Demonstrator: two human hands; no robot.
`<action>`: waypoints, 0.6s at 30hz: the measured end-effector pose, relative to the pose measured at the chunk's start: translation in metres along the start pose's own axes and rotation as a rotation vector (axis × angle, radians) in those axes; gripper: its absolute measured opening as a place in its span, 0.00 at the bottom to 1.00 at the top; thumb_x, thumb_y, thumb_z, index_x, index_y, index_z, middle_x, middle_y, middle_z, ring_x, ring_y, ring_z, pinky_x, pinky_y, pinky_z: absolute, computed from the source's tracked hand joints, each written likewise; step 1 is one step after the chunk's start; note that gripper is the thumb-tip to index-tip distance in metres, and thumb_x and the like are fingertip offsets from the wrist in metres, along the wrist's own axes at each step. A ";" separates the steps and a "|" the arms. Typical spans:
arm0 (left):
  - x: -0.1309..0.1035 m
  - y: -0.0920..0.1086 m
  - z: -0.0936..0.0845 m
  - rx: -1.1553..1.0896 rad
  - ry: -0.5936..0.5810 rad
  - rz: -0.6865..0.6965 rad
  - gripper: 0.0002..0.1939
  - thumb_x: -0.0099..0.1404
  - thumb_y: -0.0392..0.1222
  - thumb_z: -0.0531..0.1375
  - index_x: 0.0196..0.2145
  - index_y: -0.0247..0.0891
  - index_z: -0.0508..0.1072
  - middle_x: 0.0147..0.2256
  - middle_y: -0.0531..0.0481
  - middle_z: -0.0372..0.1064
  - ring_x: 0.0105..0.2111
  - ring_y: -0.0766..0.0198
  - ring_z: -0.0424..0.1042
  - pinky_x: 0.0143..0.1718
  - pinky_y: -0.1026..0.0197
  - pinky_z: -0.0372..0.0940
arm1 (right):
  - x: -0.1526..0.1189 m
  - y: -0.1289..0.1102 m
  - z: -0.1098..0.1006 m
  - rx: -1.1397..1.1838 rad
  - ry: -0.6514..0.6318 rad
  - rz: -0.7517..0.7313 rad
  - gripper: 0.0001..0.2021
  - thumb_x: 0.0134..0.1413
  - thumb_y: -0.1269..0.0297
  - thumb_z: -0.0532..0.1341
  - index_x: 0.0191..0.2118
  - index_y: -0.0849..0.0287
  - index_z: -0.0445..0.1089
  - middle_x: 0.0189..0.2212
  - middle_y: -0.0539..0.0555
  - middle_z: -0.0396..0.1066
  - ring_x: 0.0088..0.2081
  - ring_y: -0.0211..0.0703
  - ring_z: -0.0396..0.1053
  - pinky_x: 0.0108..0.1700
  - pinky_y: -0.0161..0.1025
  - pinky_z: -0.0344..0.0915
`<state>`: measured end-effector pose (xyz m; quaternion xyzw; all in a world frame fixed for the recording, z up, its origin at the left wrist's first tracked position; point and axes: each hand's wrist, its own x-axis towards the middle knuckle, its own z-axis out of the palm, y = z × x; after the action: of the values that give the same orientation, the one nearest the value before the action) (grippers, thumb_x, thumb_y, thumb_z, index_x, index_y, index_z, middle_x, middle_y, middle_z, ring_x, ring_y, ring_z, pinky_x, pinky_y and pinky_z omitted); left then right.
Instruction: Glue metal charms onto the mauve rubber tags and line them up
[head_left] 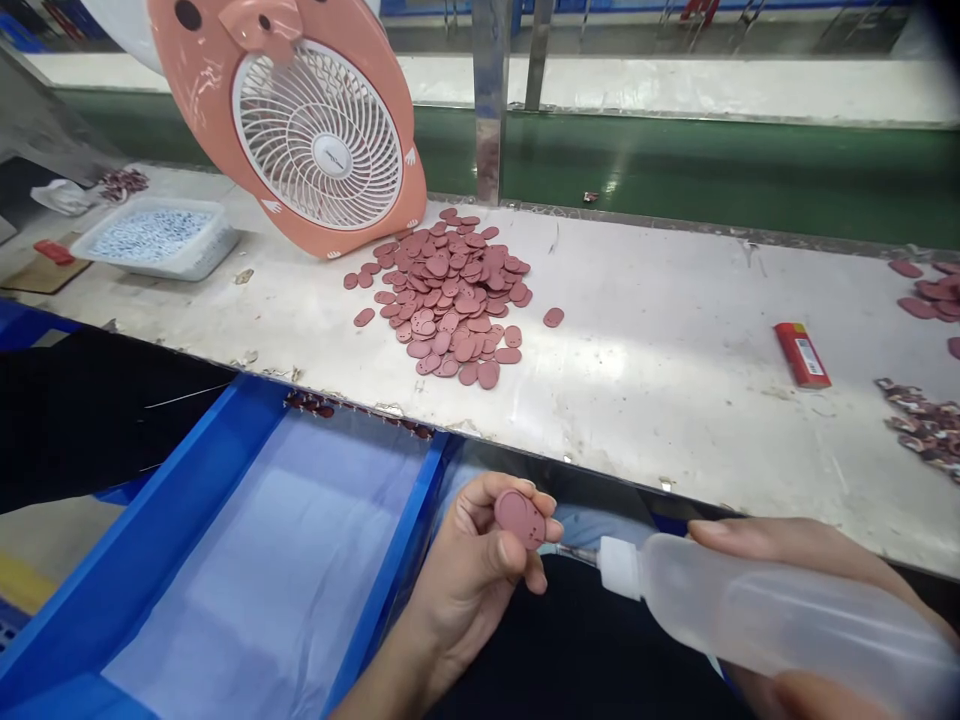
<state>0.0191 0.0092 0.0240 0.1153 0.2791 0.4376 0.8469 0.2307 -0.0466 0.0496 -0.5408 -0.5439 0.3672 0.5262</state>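
Between its thumb and fingers, my left hand [476, 565] grips a flat reddish oval piece [517, 515] with small holes near one end. My right hand [825, 570], at the lower right, is wrapped round a translucent squeeze bottle [772, 605]. The bottle's white cap [621, 567] and thin metal nozzle [577, 552] point left, with the tip close to the holed end of the piece. Whether the tip touches it I cannot tell. On the bench [645, 350] beyond my hands lies a pile of similar reddish pieces [457, 290].
An orange fan [330, 150] stands behind the pile. A tray of small beads [157, 237] sits at the left. A blue bin [187, 480] is below the bench edge. A red lighter [802, 355] and small dark parts [926, 430] lie at the right.
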 end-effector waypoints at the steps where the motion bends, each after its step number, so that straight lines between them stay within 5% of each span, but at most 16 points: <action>1: 0.000 0.000 0.000 0.001 0.000 0.001 0.19 0.40 0.44 0.77 0.31 0.42 0.80 0.28 0.56 0.77 0.28 0.70 0.78 0.19 0.75 0.71 | 0.003 -0.006 0.005 -0.018 0.035 -0.061 0.20 0.46 0.42 0.66 0.46 0.37 0.75 0.21 0.49 0.74 0.18 0.42 0.70 0.12 0.36 0.64; 6: 0.000 -0.001 -0.001 0.014 -0.012 0.003 0.19 0.40 0.44 0.77 0.31 0.42 0.80 0.28 0.56 0.77 0.28 0.70 0.78 0.20 0.75 0.71 | 0.016 -0.020 0.027 -0.043 0.052 -0.135 0.18 0.49 0.44 0.63 0.47 0.34 0.74 0.11 0.45 0.64 0.09 0.38 0.60 0.07 0.33 0.53; 12: 0.001 -0.001 -0.004 0.030 -0.016 0.004 0.19 0.40 0.45 0.77 0.32 0.42 0.80 0.29 0.56 0.77 0.27 0.71 0.77 0.20 0.75 0.71 | 0.016 -0.023 0.024 -0.045 0.033 -0.131 0.16 0.51 0.46 0.63 0.47 0.34 0.74 0.07 0.44 0.58 0.11 0.41 0.64 0.08 0.32 0.55; 18: 0.001 -0.001 -0.006 0.033 -0.014 0.015 0.19 0.41 0.43 0.77 0.32 0.42 0.80 0.29 0.56 0.78 0.27 0.71 0.77 0.20 0.75 0.72 | 0.015 -0.021 0.020 -0.056 -0.042 -0.095 0.18 0.51 0.48 0.64 0.50 0.35 0.72 0.09 0.45 0.63 0.15 0.40 0.68 0.10 0.30 0.59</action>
<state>0.0164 0.0093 0.0184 0.1346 0.2798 0.4386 0.8434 0.2087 -0.0319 0.0692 -0.5210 -0.5902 0.3377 0.5160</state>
